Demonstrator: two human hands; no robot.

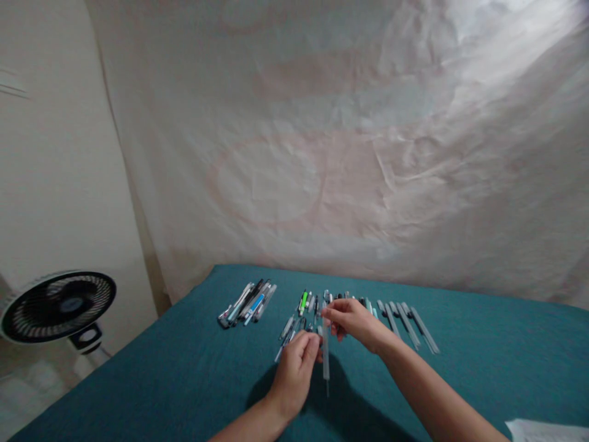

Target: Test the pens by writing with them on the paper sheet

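In the head view my right hand [350, 318] pinches the upper end of a slender clear tube [326, 359], which looks like a pen barrel. The tube hangs nearly upright, with a thin tip poking out below. Close on its left is my left hand [297, 367], its fingers curled together; whatever they hold is hidden. Behind both hands lie small pen parts, among them a bright green pen piece [303, 301]. Some dark and clear pieces [286, 331] show just beyond my left hand.
Pens in a bundle [251, 304], one with a blue label, lie at the back left of the teal cloth [151, 368]. Several clear tubes [423, 328] rest to the right. A fan [59, 307] stands left of the table; white paper [547, 431] lies at the front right.
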